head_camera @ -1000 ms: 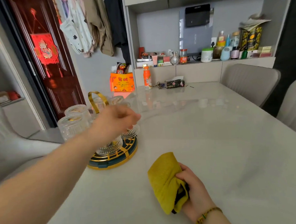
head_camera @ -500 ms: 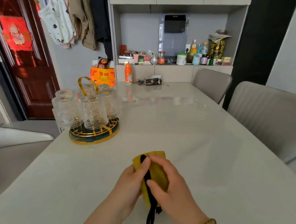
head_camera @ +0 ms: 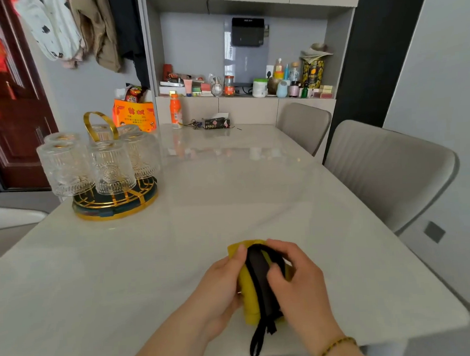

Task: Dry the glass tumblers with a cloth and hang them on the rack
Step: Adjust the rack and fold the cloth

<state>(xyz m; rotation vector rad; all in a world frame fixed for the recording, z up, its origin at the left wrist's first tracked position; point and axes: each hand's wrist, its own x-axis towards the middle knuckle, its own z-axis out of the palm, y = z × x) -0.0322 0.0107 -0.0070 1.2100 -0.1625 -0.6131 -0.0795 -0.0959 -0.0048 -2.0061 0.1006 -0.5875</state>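
**Soft cloth in the hands, fragile glasses on the rack**

The glass tumblers (head_camera: 111, 168) sit upside down on the round rack (head_camera: 115, 208) by the left edge of the bench (head_camera: 229, 191). They look thick, ribbed and breakable, and perhaps slippery if wet, so each is best taken around its side wall. The yellow cloth (head_camera: 249, 294) is soft and light, near the near edge. The left grip (head_camera: 220, 284) and the right grip (head_camera: 296, 278) both pinch it with curled fingers.

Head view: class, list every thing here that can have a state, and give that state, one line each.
glass tumblers, upside down on the rack, none in hand
rack, standing on the table, loaded
cloth, bunched, held by both hands
left hand, grips the cloth
right hand, grips the cloth
orange bottle, upright, capped
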